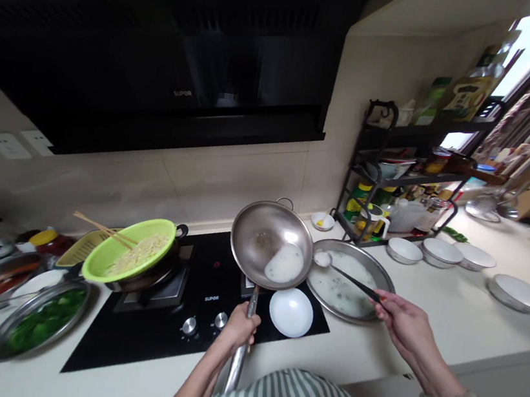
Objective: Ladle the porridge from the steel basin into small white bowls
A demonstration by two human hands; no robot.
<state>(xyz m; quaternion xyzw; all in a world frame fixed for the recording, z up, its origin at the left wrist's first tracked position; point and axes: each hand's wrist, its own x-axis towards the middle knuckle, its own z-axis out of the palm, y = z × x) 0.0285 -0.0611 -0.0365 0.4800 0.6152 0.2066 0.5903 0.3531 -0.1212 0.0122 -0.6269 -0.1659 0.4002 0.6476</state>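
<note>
My left hand (239, 326) is wrapped round the metal handle of a wok (252, 239), which is tilted to the right above the stove. White cloudy liquid (284, 264) has pooled at the wok's right side. In my right hand (401, 314) is a ladle (349, 278) with a dark handle; its bowl is at the wok's right rim. Beneath the ladle stands a wide metal basin (388, 283) of whitish soup with dark bits in it. An empty white bowl (291, 312) sits just in front of the wok.
A green colander (96, 261) of noodles with chopsticks rests over the left burner. Left of it is a metal dish of green leaves (46, 319). Several white bowls (442, 253) line the right counter near a black spice rack (370, 173). The range hood (185, 94) hangs overhead.
</note>
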